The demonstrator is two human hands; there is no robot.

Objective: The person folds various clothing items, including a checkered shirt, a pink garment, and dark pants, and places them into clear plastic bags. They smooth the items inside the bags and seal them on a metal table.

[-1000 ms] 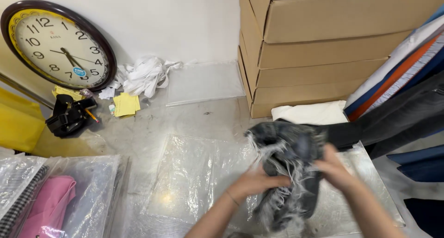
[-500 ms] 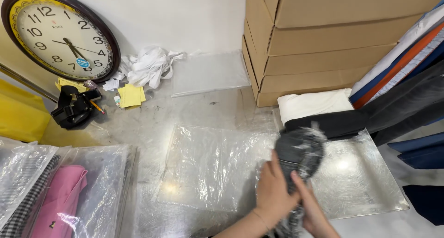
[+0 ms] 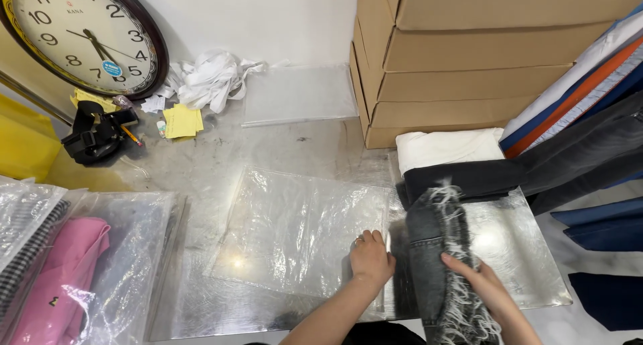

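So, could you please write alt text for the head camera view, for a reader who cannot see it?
A person's right hand grips a folded dark grey frayed garment while the left hand presses flat on a clear plastic bag on the table. Around them are stacked cardboard boxes, folded clothes, a wall clock and a bagged pink garment.

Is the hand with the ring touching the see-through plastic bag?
Touching. The head view shows the left hand pressed flat on the clear plastic bag, fingers spread on its surface, with no gap visible.
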